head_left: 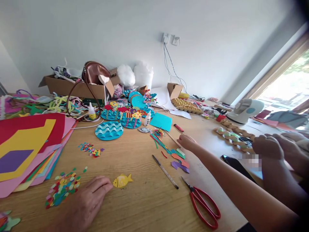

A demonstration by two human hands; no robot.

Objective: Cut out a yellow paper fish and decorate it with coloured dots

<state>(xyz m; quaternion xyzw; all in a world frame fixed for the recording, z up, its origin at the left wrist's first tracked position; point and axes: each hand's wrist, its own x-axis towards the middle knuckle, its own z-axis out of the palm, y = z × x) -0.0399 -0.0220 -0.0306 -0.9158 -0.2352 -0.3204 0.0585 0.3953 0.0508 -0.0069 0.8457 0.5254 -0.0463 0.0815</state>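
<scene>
My left hand [88, 199] lies flat on the wooden table [145, 206] at the near left, fingers stretched out and holding nothing. Its fingertips are just left of a yellow paper fish [122, 180], and a heap of coloured paper dots [63, 188] lies on its other side. My right arm reaches in from the lower right. My right hand [187, 141] rests by the coloured paper strips and scraps [177, 156], seen from behind with its fingers hidden. A pen [165, 171] and red-handled scissors [204, 206] lie between my hands.
Stacked coloured sheets [26, 145] fill the left. Blue wave discs [109, 130], glue bottles [91, 112], cardboard boxes [72, 85] and a brown bag [95, 72] crowd the back. Another person's two fists [277, 146] rest at the right by a phone [238, 166] and a paper chain [231, 135].
</scene>
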